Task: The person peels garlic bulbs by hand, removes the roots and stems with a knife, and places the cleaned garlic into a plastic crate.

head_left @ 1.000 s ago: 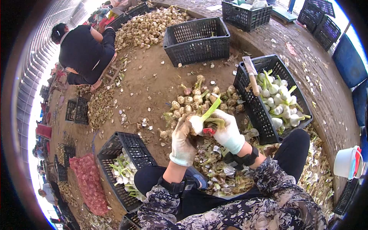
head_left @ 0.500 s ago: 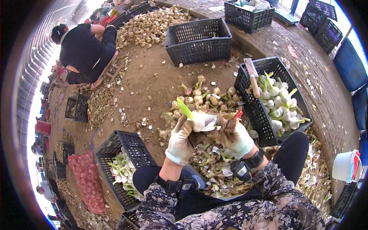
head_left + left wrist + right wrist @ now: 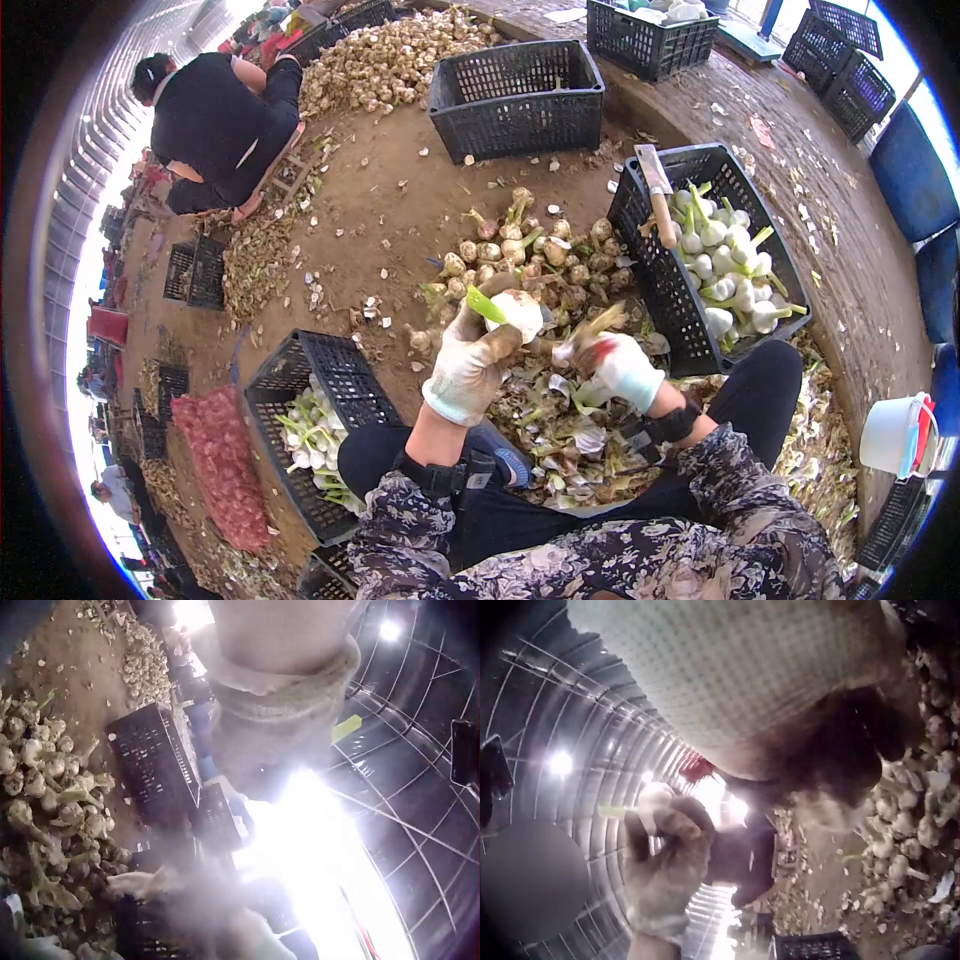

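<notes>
In the head view, my gloved left hand (image 3: 469,362) grips a white garlic bulb (image 3: 517,314) whose short green stem (image 3: 485,305) points up and left. My gloved right hand (image 3: 618,368), to the right of the bulb and apart from it, pinches loose brownish husk (image 3: 596,328); something red shows at its fingers. The right wrist view shows the left hand (image 3: 671,862) curled round the bulb (image 3: 654,796), with the right glove (image 3: 765,682) large above. Only the left glove's cuff side (image 3: 270,735) is plain in the left wrist view.
Unpeeled garlic (image 3: 560,255) lies ahead on the ground. At the right, a crate (image 3: 655,290) of white garlic carries a cleaver (image 3: 655,195) on its edge. Another garlic crate (image 3: 290,450) stands left, an empty-looking crate (image 3: 515,125) ahead. Husks (image 3: 570,450) cover the ground below my hands.
My hands have moved apart. Husk that was against the bulb has come away in my right hand, and the bulb now shows white and round in my left.
</notes>
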The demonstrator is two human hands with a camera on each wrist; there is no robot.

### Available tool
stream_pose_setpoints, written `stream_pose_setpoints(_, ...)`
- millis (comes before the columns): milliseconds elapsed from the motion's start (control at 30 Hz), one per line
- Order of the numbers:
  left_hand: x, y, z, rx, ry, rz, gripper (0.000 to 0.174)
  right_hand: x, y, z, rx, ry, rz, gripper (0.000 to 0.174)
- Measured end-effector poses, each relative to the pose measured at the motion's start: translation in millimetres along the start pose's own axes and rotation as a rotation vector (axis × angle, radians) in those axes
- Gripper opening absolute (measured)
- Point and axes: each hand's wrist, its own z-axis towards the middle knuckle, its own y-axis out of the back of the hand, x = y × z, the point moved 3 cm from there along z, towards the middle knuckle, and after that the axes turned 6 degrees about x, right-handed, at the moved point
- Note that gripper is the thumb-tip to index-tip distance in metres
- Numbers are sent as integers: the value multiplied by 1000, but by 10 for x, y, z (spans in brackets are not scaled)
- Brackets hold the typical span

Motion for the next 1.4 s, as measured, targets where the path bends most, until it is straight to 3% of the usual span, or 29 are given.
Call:
stream_pose_setpoints(67, -14, -5, 7, -11, 26, 188, 61, 102, -190, -110, -127, 89, -617, 28)
stream_pose_setpoints(133, -25, -15, -6, -64, 6, 248, 64, 136, -183, -132, -151, 141, -746, 32)
stream_pose_setpoints(200, -32, 9, 2, -51, -53, 530, 62, 411, 56, -108, -111, 241, -339, 27)
stream_pose_setpoints(233, -15, 26, 2, -40, -54, 533, 60, 591, 227, -121, -118, 259, -200, 22)
stream_pose_setpoints(267, -6, 39, 4, -42, -48, 530, 60, 394, 260, 2, -222, 87, 96, 22)
stream_pose_setpoints(300, -10, 33, 15, -17, -71, 644, 61, 268, 327, 117, -111, 259, 497, 25)
stream_pose_setpoints(333, -10, 16, 28, 10, -96, 759, 62, 513, 436, 72, -132, 318, 557, 26)
stream_pose_setpoints(400, -14, -61, 27, 18, -121, 800, 64, 840, 497, 74, -130, 224, 370, 30)
stream_pose_setpoints(467, 35, -47, 6, -24, 133, 461, 64, 1176, 518, -3, -89, 116, 143, 33)
stream_pose_setpoints(500, 37, -53, -6, 9, 43, 366, 63, 1020, 485, 52, -55, 135, 309, 33)
stream_pose_setpoints(600, -11, -17, -22, -71, 24, 379, 64, 749, 598, 68, -186, 210, 483, 32)
stream_pose_setpoints(667, 34, 39, -5, -62, -30, 412, 65, 947, 596, -28, -154, 137, 474, 28)
stream_pose_setpoints(733, 54, 2, 9, -143, -45, 451, 64, 1082, 486, -69, -107, 250, 311, 24)
stream_pose_setpoints(767, 22, -23, 9, -73, 18, 386, 63, 1158, 445, -98, -221, 222, 130, 21)
stream_pose_setpoints(867, -1, -38, -2, -86, 46, 389, 61, 1039, 480, -17, -213, 121, 118, 21)
stream_pose_setpoints(900, 25, -2, 5, -69, 39, 308, 59, 816, 422, 63, -239, 53, 463, 25)
stream_pose_setpoints(933, 14, 10, 4, -67, 37, 310, 59, 807, 460, 84, -357, 193, 269, 26)
stream_pose_setpoints(1000, 26, 27, -11, -11, 141, 192, 58, 710, 471, 37, -132, 220, 413, 25)
stream_pose_setpoints(1033, 31, 4, 5, 4, 139, 219, 64, 808, 448, 10, -128, 217, 416, 25)
stream_pose_setpoints(1100, 120, -4, 18, 5, 79, 226, 61, 988, 298, 9, -13, 35, 934, 25)
stream_pose_setpoints(1133, 134, -12, 26, 7, 16, 233, 58, 970, 262, 30, -96, 89, 784, 26)
stream_pose_setpoints(1167, 117, -33, 8, -72, 54, 326, 47, 933, 148, 75, -159, 173, 768, 26)
stream_pose_setpoints(1200, 119, -1, 16, -73, 53, 330, 47, 927, 38, 105, -220, 256, 751, 25)
stream_pose_setpoints(1267, 110, 154, 19, -289, -14, 299, 37, 987, -95, 103, -127, 337, 805, 19)
stream_pose_setpoints(1333, 77, 159, -14, -322, -102, 175, 34, 934, 4, 124, -193, 116, 783, 16)
stream_pose_setpoints(1367, 48, 146, -19, -293, -129, 135, 34, 973, 48, 169, -207, 168, 1006, 20)
stream_pose_setpoints(1400, 19, 133, -9, -262, -158, 95, 35, 986, 62, 84, -99, 42, 1056, 22)
